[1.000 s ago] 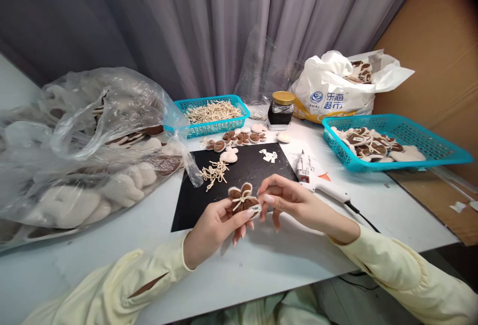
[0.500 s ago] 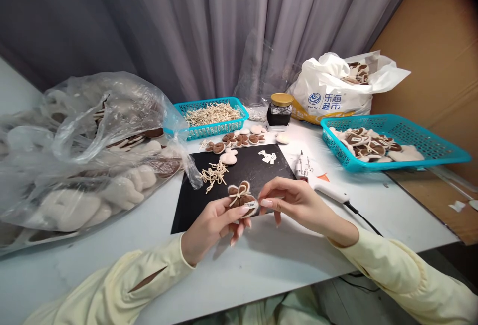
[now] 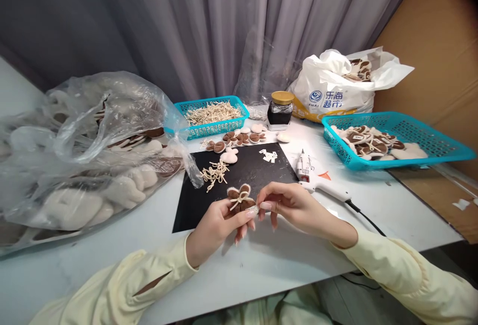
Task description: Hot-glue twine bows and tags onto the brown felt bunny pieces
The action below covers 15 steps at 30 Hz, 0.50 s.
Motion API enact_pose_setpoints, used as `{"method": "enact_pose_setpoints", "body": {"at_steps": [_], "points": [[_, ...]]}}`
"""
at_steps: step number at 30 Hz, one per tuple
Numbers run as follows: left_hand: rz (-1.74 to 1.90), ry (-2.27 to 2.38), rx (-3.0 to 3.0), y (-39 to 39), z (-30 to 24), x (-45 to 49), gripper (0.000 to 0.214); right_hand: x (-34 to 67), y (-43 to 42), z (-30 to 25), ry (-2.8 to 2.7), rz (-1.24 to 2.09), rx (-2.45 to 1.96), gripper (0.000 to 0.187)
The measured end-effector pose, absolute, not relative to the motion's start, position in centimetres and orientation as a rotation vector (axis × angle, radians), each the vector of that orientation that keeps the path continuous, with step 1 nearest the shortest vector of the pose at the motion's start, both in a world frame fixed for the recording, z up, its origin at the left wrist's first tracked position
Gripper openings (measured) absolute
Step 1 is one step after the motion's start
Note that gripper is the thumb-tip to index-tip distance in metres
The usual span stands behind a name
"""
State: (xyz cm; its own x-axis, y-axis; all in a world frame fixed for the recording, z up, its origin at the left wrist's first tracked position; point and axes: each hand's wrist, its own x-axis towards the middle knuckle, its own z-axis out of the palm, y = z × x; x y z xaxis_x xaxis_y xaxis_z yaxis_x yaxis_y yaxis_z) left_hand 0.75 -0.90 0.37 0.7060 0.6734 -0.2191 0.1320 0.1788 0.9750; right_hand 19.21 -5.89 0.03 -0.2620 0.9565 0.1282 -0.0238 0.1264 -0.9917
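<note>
My left hand (image 3: 220, 223) is closed around a small brown-and-cream plush bunny piece (image 3: 239, 200) with a cream cord bow tied below its ears. Its thumb lies over a small white label (image 3: 252, 210) on the lower right of the plush. At that edge, my right hand (image 3: 289, 208) has thumb and forefinger pinched together; what is between the tips is too small to tell. Under the hands lies a black mat (image 3: 257, 170), bearing loose cord bows (image 3: 215, 173), a cream plush piece (image 3: 229, 156) and several white labels (image 3: 269, 155).
A white glue gun (image 3: 324, 185) lies right of the mat, its cord running toward the front edge. Blue baskets (image 3: 220, 130) (image 3: 373, 163), a dark jar (image 3: 280, 114) and a white shopping bag (image 3: 332, 86) stand behind. A clear bag of plush pieces (image 3: 89, 165) fills the left.
The plush has tilted in my left hand, so its label is now mostly covered by the thumb. My right fingertips have come closer to its edge. The camera view has shifted slightly.
</note>
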Motion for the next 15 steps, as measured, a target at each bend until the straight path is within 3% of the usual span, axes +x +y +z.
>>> {"method": "enact_pose_setpoints", "body": {"at_steps": [15], "points": [[0.392,0.781,1.457,-1.12,0.46,0.79,0.026,18.8,-5.92,0.16,-1.433,1.33,-1.076,0.027]]}}
